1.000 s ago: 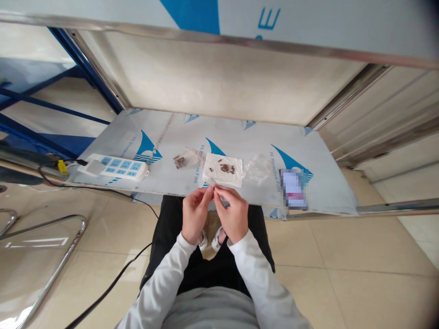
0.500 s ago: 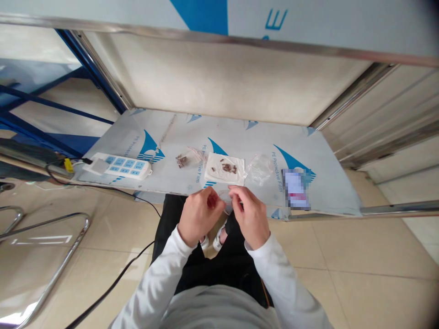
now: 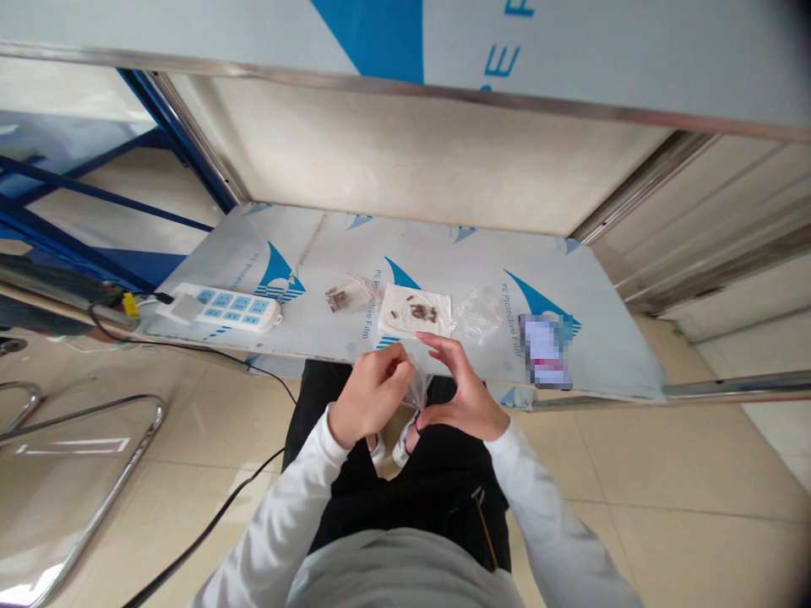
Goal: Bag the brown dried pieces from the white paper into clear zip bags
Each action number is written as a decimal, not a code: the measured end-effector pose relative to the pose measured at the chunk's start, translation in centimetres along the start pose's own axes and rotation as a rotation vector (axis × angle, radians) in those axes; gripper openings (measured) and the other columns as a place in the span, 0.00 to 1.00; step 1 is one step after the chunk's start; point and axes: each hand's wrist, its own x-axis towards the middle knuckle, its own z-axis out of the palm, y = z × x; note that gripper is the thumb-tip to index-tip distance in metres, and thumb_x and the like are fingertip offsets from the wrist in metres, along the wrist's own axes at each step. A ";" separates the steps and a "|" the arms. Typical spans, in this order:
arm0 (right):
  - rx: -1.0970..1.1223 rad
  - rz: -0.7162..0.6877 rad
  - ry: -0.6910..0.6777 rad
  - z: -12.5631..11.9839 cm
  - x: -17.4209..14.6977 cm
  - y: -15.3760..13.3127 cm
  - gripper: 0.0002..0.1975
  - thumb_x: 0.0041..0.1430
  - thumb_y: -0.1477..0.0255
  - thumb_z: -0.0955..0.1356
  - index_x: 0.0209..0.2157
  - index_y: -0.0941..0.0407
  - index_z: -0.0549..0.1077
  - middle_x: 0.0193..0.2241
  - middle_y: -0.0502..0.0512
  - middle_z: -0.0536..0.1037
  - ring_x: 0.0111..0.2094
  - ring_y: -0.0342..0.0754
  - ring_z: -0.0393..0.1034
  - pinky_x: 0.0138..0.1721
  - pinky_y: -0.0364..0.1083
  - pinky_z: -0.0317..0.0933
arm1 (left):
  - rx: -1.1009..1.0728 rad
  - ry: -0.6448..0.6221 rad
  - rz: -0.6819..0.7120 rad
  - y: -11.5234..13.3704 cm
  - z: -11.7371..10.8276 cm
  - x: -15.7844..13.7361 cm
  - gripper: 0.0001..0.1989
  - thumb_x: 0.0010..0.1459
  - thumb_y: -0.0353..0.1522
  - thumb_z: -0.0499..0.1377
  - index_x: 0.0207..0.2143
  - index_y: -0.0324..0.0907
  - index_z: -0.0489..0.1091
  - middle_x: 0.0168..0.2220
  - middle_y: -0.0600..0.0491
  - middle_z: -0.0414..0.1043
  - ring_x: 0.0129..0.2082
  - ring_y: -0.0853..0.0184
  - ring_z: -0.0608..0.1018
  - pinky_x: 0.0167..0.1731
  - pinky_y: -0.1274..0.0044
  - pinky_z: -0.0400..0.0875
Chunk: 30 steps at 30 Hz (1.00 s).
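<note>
A clear plastic bag [image 3: 416,387] hangs between my hands just in front of the shelf edge. My left hand [image 3: 375,393] is closed, gripping the bag near its top. Beside it my right hand [image 3: 465,390] is open, thumb and fingers spread apart around the bag's right side; whether the thumb touches the plastic I cannot tell. Beyond my hands lies a white paper sheet [image 3: 388,325] bearing several small dark brown pieces [image 3: 421,312]. Left of it is a clear bag [image 3: 360,291] with brown pieces [image 3: 335,297] at its end. Another clear bag [image 3: 478,314] lies to the right.
The film-covered metal shelf [image 3: 304,325] carries a white power strip [image 3: 219,306] at the left and a phone [image 3: 545,350], partly pixelated, at the right. An upper shelf [image 3: 253,42] overhangs the back. A black cable [image 3: 209,519] and a metal chair frame [image 3: 155,439] are at left.
My right hand has opened, its thumb dropping away from the fingers. My left hand stays closed by the bag, which now shows more below it. Items on the shelf have not moved.
</note>
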 end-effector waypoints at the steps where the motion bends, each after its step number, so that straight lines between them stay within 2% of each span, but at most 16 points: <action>1: 0.034 0.005 -0.030 0.3 0.0 0.4 0.48 0.33 0.62 0.80 0.56 0.51 0.60 0.59 0.61 0.64 0.60 0.57 0.58 0.60 0.56 0.53 | -0.042 -0.020 -0.004 0.0 0.0 0.2 0.10 0.54 0.30 0.48 0.20 0.41 0.60 0.19 0.58 0.63 0.21 0.73 0.66 0.25 0.80 0.59; 3: 0.099 0.032 -0.066 1.0 0.2 1.2 0.43 0.37 0.63 0.79 0.56 0.52 0.62 0.55 0.59 0.68 0.57 0.56 0.63 0.58 0.54 0.55 | -0.089 -0.043 -0.009 -0.2 0.0 0.6 0.10 0.55 0.31 0.48 0.21 0.41 0.62 0.20 0.57 0.65 0.22 0.72 0.68 0.26 0.80 0.61; 7: 0.229 0.100 0.013 1.8 0.2 1.9 0.25 0.46 0.66 0.75 0.47 0.53 0.70 0.43 0.54 0.76 0.45 0.51 0.72 0.48 0.50 0.64 | -0.003 -0.041 0.003 -0.2 -0.7 1.0 0.10 0.54 0.32 0.49 0.20 0.41 0.61 0.19 0.58 0.64 0.21 0.72 0.67 0.25 0.80 0.59; 11: 0.284 0.190 0.032 1.3 0.3 1.9 0.24 0.45 0.64 0.76 0.45 0.53 0.71 0.40 0.54 0.77 0.41 0.50 0.73 0.43 0.48 0.66 | 0.173 -0.032 0.040 -0.2 -1.5 1.5 0.08 0.51 0.32 0.52 0.21 0.41 0.64 0.18 0.59 0.63 0.21 0.73 0.65 0.25 0.79 0.57; 14: 0.243 0.198 0.023 0.5 0.9 2.0 0.27 0.44 0.60 0.75 0.45 0.54 0.71 0.41 0.55 0.77 0.42 0.52 0.72 0.43 0.48 0.66 | 0.227 0.000 0.035 -0.4 -1.7 2.0 0.07 0.50 0.32 0.52 0.21 0.41 0.65 0.19 0.58 0.64 0.20 0.73 0.65 0.25 0.79 0.56; 21: -0.192 0.109 -0.104 -1.5 3.0 2.6 0.26 0.54 0.56 0.69 0.50 0.57 0.70 0.38 0.55 0.78 0.38 0.49 0.72 0.38 0.45 0.65 | 0.263 0.057 0.017 -1.6 -2.0 4.4 0.10 0.51 0.33 0.52 0.20 0.40 0.66 0.20 0.56 0.68 0.22 0.72 0.67 0.26 0.79 0.57; 25: -0.497 0.104 -0.136 -3.5 6.0 4.1 0.27 0.56 0.53 0.67 0.50 0.57 0.71 0.36 0.55 0.78 0.31 0.47 0.71 0.34 0.44 0.64 | 0.269 0.174 -0.042 -3.8 -2.3 5.2 0.14 0.56 0.35 0.49 0.22 0.41 0.69 0.22 0.54 0.71 0.23 0.71 0.70 0.27 0.79 0.58; 27: -0.707 0.126 -0.215 -4.6 8.4 5.0 0.27 0.55 0.51 0.66 0.49 0.56 0.72 0.37 0.56 0.79 0.32 0.48 0.72 0.36 0.45 0.64 | 0.284 0.220 -0.095 -5.5 -2.2 5.1 0.16 0.57 0.36 0.48 0.23 0.41 0.69 0.23 0.53 0.73 0.24 0.69 0.73 0.28 0.79 0.60; 30: -1.044 0.166 -0.416 -5.5 12.4 5.9 0.27 0.55 0.49 0.65 0.48 0.54 0.73 0.44 0.59 0.78 0.41 0.53 0.73 0.40 0.47 0.63 | 0.362 0.242 -0.185 -8.3 -1.6 4.8 0.15 0.58 0.37 0.49 0.24 0.42 0.70 0.26 0.51 0.75 0.26 0.67 0.75 0.30 0.78 0.62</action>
